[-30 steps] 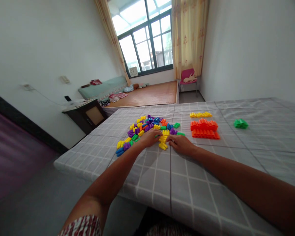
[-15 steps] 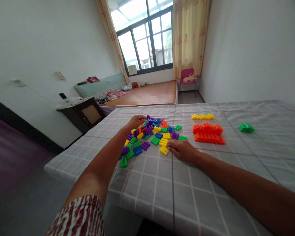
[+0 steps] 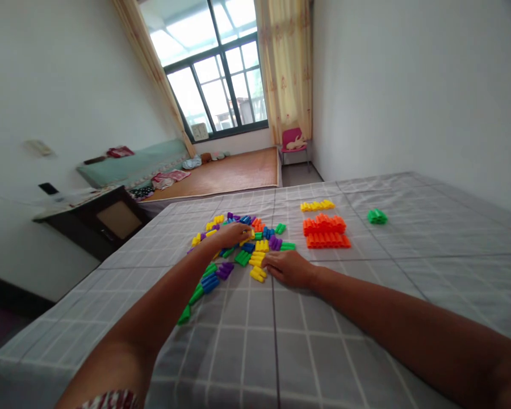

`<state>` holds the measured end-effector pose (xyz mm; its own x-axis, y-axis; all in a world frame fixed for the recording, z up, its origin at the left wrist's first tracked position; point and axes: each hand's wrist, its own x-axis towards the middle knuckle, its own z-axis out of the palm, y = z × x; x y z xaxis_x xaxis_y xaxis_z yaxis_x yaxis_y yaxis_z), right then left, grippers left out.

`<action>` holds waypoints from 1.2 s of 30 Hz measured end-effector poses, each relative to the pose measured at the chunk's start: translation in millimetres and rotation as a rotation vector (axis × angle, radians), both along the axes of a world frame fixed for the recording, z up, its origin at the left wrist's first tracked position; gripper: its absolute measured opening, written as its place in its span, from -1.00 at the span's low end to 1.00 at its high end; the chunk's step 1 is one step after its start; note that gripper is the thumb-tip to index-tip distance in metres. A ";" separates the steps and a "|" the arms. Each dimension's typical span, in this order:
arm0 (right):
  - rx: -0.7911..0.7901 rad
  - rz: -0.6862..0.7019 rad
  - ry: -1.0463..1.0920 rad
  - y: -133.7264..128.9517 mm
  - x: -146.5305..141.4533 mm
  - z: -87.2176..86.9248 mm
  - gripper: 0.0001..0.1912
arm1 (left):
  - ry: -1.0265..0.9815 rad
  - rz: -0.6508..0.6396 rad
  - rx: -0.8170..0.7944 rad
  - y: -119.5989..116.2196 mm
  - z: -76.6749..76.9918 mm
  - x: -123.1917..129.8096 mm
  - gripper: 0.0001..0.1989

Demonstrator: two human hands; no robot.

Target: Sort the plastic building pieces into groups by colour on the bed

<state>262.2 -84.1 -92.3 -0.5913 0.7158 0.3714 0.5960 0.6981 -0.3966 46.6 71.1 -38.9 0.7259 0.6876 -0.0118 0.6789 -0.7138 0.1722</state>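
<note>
A pile of small ribbed plastic building blocks in purple, blue, green, yellow and orange lies on the checked cloth. My left hand (image 3: 235,233) reaches over the middle of the pile, its fingers pinched at a yellow building block (image 3: 251,234). At the pile's near right side my right hand (image 3: 290,268) rests on the cloth, fingers curled against the end of a joined set of yellow building blocks (image 3: 258,259). Its fingertips are partly hidden. Near that hand lie green blocks (image 3: 242,258) and a purple block (image 3: 275,243). My left forearm covers part of the pile.
Right of the pile stand joined orange blocks (image 3: 327,241), with a yellow row (image 3: 317,205) behind them. Farther right is a green cluster (image 3: 377,216). Beyond the cloth-covered table (image 3: 349,318) are a bed (image 3: 238,170), a dark cabinet (image 3: 119,218) and a pink chair (image 3: 292,138).
The view has turned, so the scene sits farther left. My left hand has moved from the pile's far side rightward to a yellow block. My right hand stays by the yellow blocks.
</note>
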 end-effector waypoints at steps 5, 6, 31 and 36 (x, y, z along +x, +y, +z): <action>0.005 0.005 -0.044 0.1 -1.4 2.0 -0.79 | 0.037 -0.019 -0.021 6.8 8.4 5.1 -0.65; 0.003 0.005 -0.048 0.2 -1.6 2.0 -0.79 | 0.014 -0.017 -0.008 8.8 11.0 10.5 -0.66; -0.122 0.023 -0.081 7.8 -5.4 5.3 -0.78 | 0.006 -0.032 -0.041 81.0 -21.0 203.9 -0.47; -0.065 0.053 -0.045 8.0 -3.3 1.9 -0.81 | -0.128 -0.037 -0.032 79.1 -21.5 185.2 -0.45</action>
<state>258.9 -76.1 -90.4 -0.6440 0.7048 0.2977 0.5772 0.7030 -0.4155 231.8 150.1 -60.4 0.7477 0.6612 0.0606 0.6233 -0.7305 0.2791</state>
